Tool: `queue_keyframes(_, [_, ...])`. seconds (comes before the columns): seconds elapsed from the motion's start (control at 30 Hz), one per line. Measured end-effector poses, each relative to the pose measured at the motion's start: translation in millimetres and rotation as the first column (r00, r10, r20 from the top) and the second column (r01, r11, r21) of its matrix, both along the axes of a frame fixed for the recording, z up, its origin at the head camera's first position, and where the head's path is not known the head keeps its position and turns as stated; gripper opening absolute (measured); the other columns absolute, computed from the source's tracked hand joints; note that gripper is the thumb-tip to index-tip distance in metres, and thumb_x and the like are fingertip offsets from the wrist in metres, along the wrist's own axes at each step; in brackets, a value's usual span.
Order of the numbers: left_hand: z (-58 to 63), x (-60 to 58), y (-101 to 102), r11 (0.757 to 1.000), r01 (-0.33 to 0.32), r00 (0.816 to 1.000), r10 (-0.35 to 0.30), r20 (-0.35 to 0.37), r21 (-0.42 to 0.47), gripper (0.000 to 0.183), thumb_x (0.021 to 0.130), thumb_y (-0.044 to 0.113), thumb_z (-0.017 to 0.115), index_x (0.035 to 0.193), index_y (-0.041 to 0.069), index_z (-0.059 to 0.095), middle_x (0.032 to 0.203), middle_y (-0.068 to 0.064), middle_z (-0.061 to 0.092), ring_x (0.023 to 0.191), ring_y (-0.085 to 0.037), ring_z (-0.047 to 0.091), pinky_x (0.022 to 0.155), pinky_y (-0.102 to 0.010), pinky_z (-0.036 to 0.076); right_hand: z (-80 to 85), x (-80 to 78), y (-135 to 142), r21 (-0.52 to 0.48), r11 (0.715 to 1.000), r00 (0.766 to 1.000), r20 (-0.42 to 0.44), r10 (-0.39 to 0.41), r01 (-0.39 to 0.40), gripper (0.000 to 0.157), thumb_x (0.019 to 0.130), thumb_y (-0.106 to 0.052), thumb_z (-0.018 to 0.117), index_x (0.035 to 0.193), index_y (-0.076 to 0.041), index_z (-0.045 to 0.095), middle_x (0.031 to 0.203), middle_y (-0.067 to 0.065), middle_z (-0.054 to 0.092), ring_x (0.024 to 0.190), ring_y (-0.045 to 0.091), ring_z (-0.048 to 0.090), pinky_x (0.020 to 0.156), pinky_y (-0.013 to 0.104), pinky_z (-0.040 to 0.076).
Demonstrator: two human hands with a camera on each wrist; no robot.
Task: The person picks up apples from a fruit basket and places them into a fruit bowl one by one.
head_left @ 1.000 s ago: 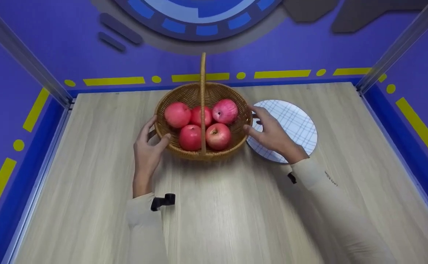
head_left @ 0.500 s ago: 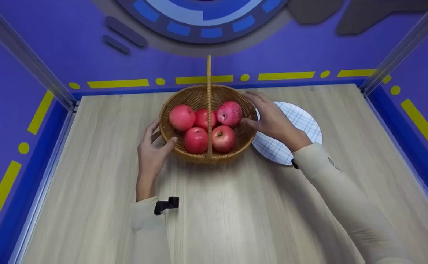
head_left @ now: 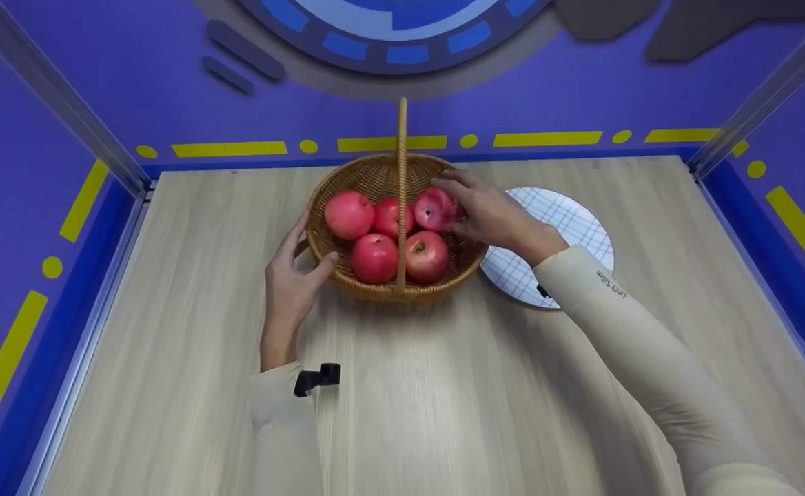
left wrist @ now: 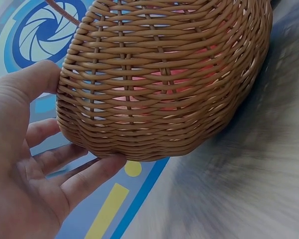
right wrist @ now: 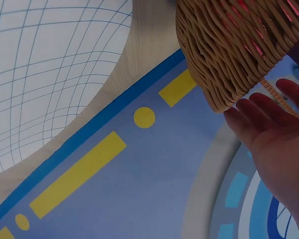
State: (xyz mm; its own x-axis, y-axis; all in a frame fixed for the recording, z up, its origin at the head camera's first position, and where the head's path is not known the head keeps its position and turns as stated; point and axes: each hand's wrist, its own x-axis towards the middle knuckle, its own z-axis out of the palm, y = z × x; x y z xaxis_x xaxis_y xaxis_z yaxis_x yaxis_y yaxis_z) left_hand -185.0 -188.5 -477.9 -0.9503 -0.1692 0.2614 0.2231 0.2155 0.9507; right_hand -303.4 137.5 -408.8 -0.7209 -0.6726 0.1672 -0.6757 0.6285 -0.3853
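A brown wicker basket (head_left: 347, 284) with a tall arched handle (head_left: 402, 131) holds several red apples (head_left: 349, 215). My left hand (head_left: 291, 279) rests against the basket's left side, its thumb at the front rim; in the left wrist view the spread fingers touch the woven wall (left wrist: 154, 119). Over the right rim reaches my right hand (head_left: 491, 210), fingers and thumb around the streaked apple (head_left: 431, 209) at the back right. Whether they touch it is unclear. The right wrist view shows that hand (right wrist: 284, 144) by the rim, with the apple hidden behind the weave.
A round white plate (head_left: 561, 220) with blue grid lines lies right of the basket, partly under my right forearm. The wooden table (head_left: 402, 413) ends at a blue back wall (head_left: 333, 110) with yellow marks. Blue side panels (head_left: 3, 207) stand on both sides.
My right hand has left the basket's right outer side, risen over the rim and moved inward to the back-right apple. The left hand stays at the basket's left side.
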Motion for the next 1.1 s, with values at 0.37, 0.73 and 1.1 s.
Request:
queue_keyframes(0.37, [-2.4, -1.4, -1, 1.000, -0.001, 1.000, 0.000, -0.020, -0.027, 0.066, 0.095, 0.011, 0.078, 0.157, 0.011, 0.055, 0.163, -0.003, 0.046, 0.138, -0.029, 0.053, 0.098, -0.053, 0.057, -7.4, -8.2, -12, 0.077, 0.995, 0.997, -0.041, 0.066, -0.063, 0.070, 0.088, -0.006, 0.087, 0.150, 0.002, 0.055, 0.151, 0.031, 0.050, 0.137, 0.050, 0.050, 0.114, 0.059, 0.043])
queue_keyframes(0.73, [-1.6, -5.1, 1, 0.999, -0.009, 0.999, 0.007, -0.038, -0.044, 0.068, 0.093, 0.010, 0.078, 0.156, 0.006, 0.054, 0.162, -0.002, 0.048, 0.137, -0.029, 0.055, 0.102, -0.056, 0.054, -6.6, -10.9, -15, 0.166, 0.985, 0.999, -0.022, 0.042, -0.038, 0.069, 0.092, -0.012, 0.084, 0.153, -0.001, 0.053, 0.152, 0.032, 0.047, 0.137, 0.052, 0.049, 0.114, 0.061, 0.043])
queue_keyframes(1.1, [-2.2, -1.1, 0, 0.999, -0.013, 1.000, 0.012, -0.009, -0.030, 0.068, 0.094, 0.010, 0.077, 0.157, 0.007, 0.053, 0.163, -0.002, 0.047, 0.137, -0.030, 0.054, 0.099, -0.053, 0.057, -13.4, -12.9, -18, 0.159, 0.986, 0.997, -0.043, 0.061, -0.053, 0.066, 0.093, -0.010, 0.082, 0.151, -0.001, 0.053, 0.147, 0.031, 0.050, 0.130, 0.050, 0.055, 0.111, 0.059, 0.047])
